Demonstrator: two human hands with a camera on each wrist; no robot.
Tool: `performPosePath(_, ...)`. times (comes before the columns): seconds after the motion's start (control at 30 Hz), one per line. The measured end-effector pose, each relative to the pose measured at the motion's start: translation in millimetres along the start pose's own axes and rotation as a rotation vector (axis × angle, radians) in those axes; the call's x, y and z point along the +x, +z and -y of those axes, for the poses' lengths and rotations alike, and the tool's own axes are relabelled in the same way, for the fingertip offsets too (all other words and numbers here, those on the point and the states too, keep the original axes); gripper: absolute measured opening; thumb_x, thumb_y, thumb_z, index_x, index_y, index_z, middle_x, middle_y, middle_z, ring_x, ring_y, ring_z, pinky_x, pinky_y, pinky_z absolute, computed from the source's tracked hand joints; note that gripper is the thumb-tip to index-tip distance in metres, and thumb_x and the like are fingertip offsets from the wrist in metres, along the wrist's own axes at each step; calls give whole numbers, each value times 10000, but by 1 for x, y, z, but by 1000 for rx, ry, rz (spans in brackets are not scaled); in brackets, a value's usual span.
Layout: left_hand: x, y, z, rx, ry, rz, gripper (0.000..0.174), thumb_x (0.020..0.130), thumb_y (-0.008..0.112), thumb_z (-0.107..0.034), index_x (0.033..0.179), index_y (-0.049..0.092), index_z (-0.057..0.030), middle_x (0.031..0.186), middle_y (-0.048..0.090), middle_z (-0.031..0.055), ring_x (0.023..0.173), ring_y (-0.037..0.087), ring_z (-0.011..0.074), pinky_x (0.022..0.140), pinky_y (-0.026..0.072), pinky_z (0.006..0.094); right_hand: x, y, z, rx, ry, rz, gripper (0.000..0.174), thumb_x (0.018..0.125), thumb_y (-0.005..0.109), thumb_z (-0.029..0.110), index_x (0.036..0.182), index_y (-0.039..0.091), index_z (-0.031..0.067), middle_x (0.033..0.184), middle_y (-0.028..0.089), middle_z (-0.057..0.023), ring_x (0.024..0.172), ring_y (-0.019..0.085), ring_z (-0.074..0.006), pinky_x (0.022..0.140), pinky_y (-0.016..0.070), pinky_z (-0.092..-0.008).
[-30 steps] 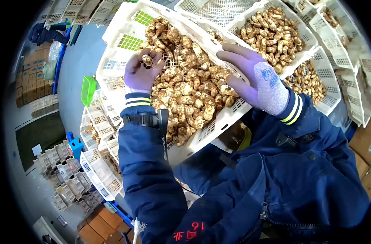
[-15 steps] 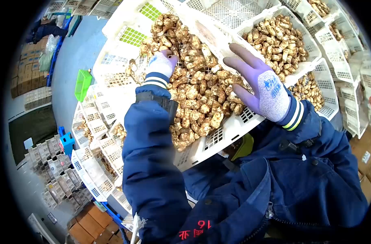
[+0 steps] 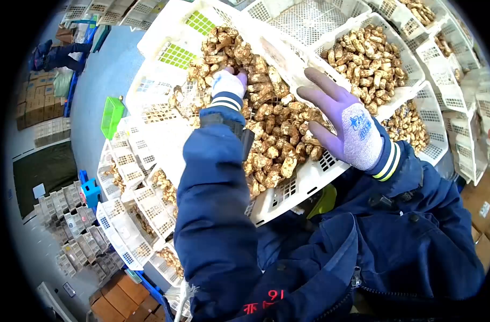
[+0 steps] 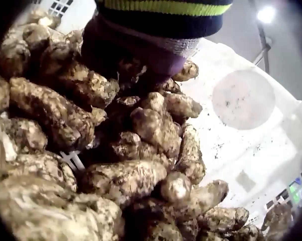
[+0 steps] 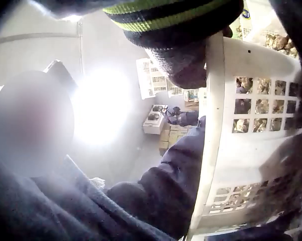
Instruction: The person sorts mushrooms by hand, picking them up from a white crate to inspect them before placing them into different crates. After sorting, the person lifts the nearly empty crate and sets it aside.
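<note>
A white slatted crate (image 3: 284, 191) holds a heap of stubby, soil-marked brown-and-cream lumps (image 3: 277, 161), like tubers or thick mushrooms. My left hand (image 3: 229, 86), in a purple-and-grey glove, reaches down into the heap near its middle. Its fingers are mostly buried or turned away, and I cannot tell whether they hold a piece. In the left wrist view, the purple part of the glove (image 4: 168, 65) sits right against the lumps. My right hand (image 3: 347, 121), gloved alike, lies at the crate's right side with fingers spread. The right wrist view shows its glove (image 5: 178, 65) beside the crate wall (image 5: 256, 57).
A second crate of lumps (image 3: 363, 59) stands beyond my right hand, with more crates stacked at right. Crates (image 3: 121, 231) and a green basket (image 3: 112, 117) are at left. Another person (image 3: 57, 56) is far off at upper left, near cardboard boxes (image 3: 38, 99).
My left hand held a lump up at the crate's left side; it then turned down into the heap and moved right. The right hand stays spread, slightly farther right.
</note>
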State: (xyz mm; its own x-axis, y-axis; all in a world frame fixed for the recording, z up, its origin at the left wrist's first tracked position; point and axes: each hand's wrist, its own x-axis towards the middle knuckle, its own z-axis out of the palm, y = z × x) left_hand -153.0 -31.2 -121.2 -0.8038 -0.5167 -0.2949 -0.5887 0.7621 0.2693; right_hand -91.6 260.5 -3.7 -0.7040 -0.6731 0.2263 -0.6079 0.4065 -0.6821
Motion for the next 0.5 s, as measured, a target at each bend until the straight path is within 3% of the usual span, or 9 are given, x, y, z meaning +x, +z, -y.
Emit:
performPosePath(0.07,-2,6,2,32,93,-12,514,873,626,-363,1233,625,5,1150,670,235,1097,637,358,964,477,392,0,-1,-2,-5,-15,-10,526,845,624,140,1344,478,57,1458,406,-236,1217,507,-439,1023,429,-466)
performPosePath(0.2,-31,-60,13,-133,232,526,542,895,634,-423,1282,620,-44,1149,685,182,1078,643,274,901,512,361,0,0,-3,22,-11,11,521,858,617,143,1352,473,63,1468,396,-237,1225,505,-438,1024,429,-464)
performPosePath(0.23,-38,-85,13,-246,135,753,481,913,633,-417,1238,653,-64,1047,712,132,895,670,217,822,532,319,0,0,-3,25,-2,20,516,858,615,141,1347,475,57,1466,395,-241,1227,503,-438,1024,430,-463)
performPosePath(0.27,-35,-92,26,-254,113,524,427,922,634,-374,1197,667,-50,943,719,97,681,636,173,714,534,302,0,1,-3,29,10,31,511,859,614,139,1343,477,50,1464,394,-245,1229,502,-439,1023,432,-463)
performPosePath(0.33,21,-84,95,-493,26,109,354,877,657,-244,1163,678,-36,893,718,134,663,646,205,639,534,312,2,1,-1,11,-2,25,491,858,612,133,1321,486,27,1456,401,-248,1239,496,-443,1028,432,-461)
performPosePath(0.37,47,-80,123,-260,12,-62,356,860,657,-209,1169,679,-34,948,723,170,786,697,252,698,548,320,2,1,-2,12,-1,26,490,858,612,132,1320,487,29,1455,401,-247,1245,490,-444,1031,429,-462)
performPosePath(0.4,39,-85,107,-311,-178,55,453,839,682,-304,1197,667,-25,1039,711,213,939,699,292,829,537,348,2,1,-2,11,3,27,489,858,613,131,1320,487,31,1455,401,-247,1252,485,-444,1033,427,-463)
performPosePath(0.47,63,-60,122,-82,-43,83,577,810,695,-415,1223,649,-15,1124,683,237,1029,668,320,928,498,375,2,-3,0,55,46,85,546,826,628,20,1350,473,32,1494,359,-252,1368,381,-434,1120,350,-435)
performPosePath(0.5,63,-46,119,-107,21,18,585,815,733,-427,1229,645,-23,983,701,168,882,658,252,777,532,372,3,-2,0,66,55,85,543,827,626,21,1348,475,32,1495,358,-252,1370,380,-434,1121,348,-436)
